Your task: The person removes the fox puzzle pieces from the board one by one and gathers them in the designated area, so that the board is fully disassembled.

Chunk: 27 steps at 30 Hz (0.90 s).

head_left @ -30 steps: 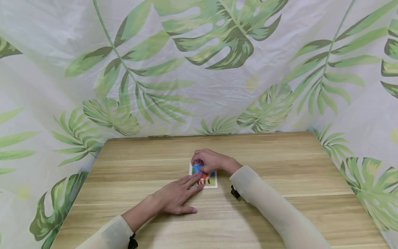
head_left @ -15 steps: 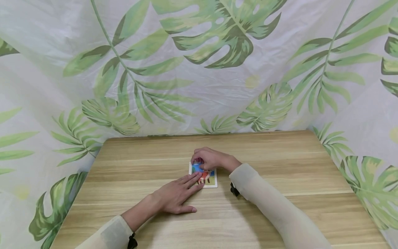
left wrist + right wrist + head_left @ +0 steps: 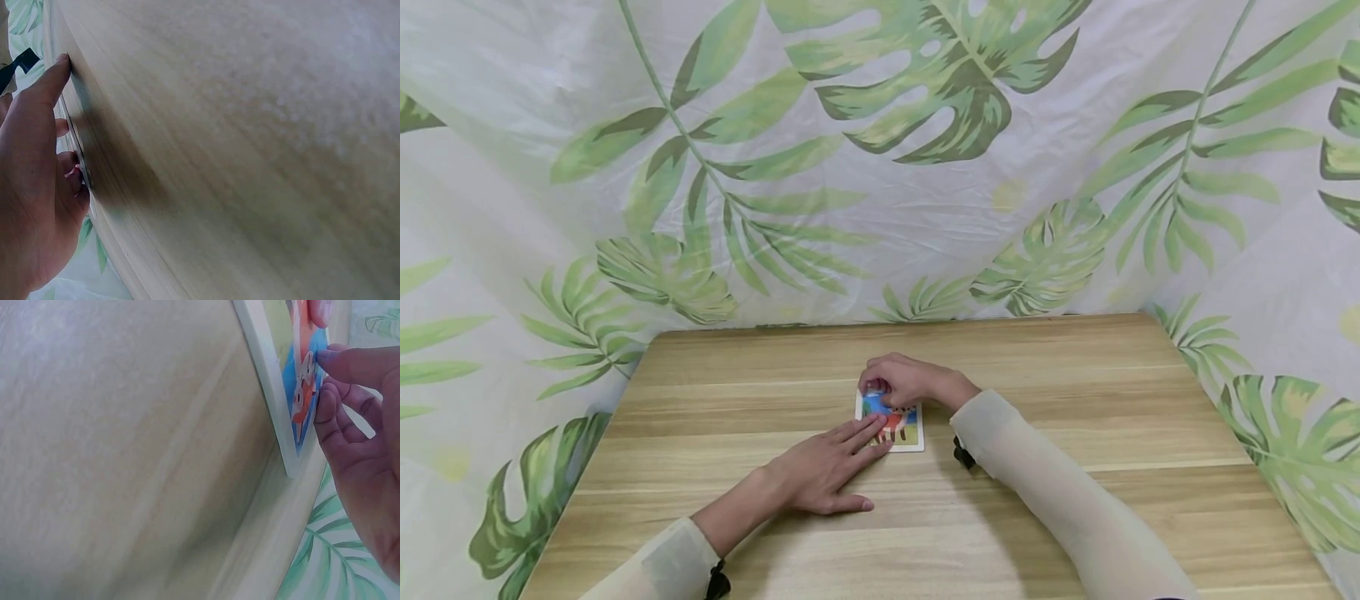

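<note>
A small picture board with a white frame lies flat on the table; an orange-red cartoon animal stands on its blue and yellow-green ground. My left hand rests across its lower left part with straight fingers, the thumb spread on the wood. At the upper edge my right hand has its fingers curled and touches the board. In the right wrist view, the right thumb lies on the picture by the animal's head, the other fingers bent at the border. Whether a loose piece is between them is hidden.
The light wood table has rounded far corners. Behind and beside it hangs a pale cloth printed with green leaves. A black strap shows at the left sleeve cuff, and another dark strap at the right one.
</note>
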Available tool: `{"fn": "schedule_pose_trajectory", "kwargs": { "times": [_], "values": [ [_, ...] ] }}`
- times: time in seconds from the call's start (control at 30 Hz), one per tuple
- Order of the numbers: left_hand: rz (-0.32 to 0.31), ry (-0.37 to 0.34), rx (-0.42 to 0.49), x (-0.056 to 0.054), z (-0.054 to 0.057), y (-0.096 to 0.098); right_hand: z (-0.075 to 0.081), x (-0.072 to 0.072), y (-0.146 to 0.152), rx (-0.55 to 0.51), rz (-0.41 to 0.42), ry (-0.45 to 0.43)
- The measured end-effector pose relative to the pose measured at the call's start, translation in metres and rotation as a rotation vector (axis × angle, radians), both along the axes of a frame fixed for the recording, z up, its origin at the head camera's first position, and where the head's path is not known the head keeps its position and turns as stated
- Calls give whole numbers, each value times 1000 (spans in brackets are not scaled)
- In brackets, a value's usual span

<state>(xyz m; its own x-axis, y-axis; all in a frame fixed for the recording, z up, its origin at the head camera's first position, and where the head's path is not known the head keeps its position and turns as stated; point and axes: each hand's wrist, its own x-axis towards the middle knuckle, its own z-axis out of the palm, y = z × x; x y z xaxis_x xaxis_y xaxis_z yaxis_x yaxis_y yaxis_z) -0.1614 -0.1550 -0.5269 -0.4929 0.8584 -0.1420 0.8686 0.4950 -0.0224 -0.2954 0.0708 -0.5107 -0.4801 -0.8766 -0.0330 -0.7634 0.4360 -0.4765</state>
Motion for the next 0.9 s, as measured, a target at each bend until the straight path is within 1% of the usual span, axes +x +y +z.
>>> {"fn": "schedule_pose_trajectory", "kwargs": {
  "times": [0.23,0.6,0.9],
  "values": [
    [2,-6,3,0,0,0,0,0,-2,9,-10,1],
    [8,-9,8,1,1,0,-4,0,-1,-32,-3,-27],
    [16,-13,-19,1,2,0,-5,3,-1,-24,-35,-34]
  ]
}}
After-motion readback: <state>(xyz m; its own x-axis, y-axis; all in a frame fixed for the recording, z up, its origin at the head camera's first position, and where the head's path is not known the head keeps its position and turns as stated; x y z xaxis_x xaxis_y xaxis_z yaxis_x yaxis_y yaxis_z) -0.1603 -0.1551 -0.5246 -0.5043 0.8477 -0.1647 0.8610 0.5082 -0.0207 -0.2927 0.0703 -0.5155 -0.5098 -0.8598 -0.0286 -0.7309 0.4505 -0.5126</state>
